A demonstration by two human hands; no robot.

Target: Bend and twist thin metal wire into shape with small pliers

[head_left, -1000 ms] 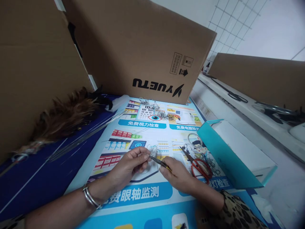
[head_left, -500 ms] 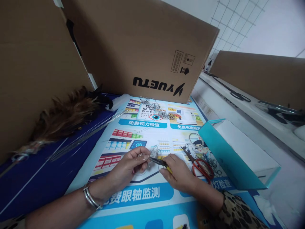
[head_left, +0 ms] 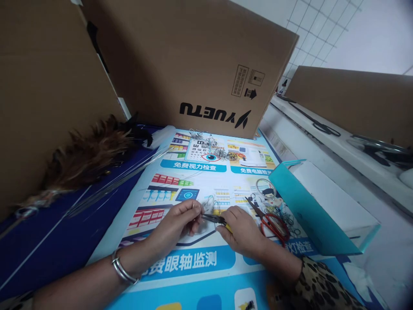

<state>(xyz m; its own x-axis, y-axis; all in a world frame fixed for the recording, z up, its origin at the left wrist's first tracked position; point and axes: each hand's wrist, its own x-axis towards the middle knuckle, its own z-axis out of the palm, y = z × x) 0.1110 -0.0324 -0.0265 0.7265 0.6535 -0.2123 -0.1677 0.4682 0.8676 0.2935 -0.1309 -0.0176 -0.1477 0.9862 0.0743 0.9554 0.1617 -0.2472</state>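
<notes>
My right hand (head_left: 241, 232) is wrapped around a pair of needle-nose pliers (head_left: 213, 218) with yellow handles. The jaws point left and reach the fingertips of my left hand (head_left: 184, 219). Thumb and forefinger of that hand pinch a thin wire (head_left: 202, 212), most of which the fingers hide. Just beyond the pliers lies a loose bunch of thin bent wires (head_left: 211, 202). Scissors with red handles (head_left: 276, 228) rest on the printed sheet to the right of my right hand, beside more small wire pieces (head_left: 293, 228).
A teal open box (head_left: 319, 219) stands at the right. Several wire clusters (head_left: 219, 153) lie at the back before a tall cardboard panel (head_left: 180, 60). On the left are long straight wires (head_left: 129, 174) and a feather duster (head_left: 84, 157). A printed sheet (head_left: 180, 288) covers the table.
The pliers' jaws sit slightly lower and flatter at my left fingertips. My left fingers have curled in a little. Everything else stays in place apart from a slight shift of the view.
</notes>
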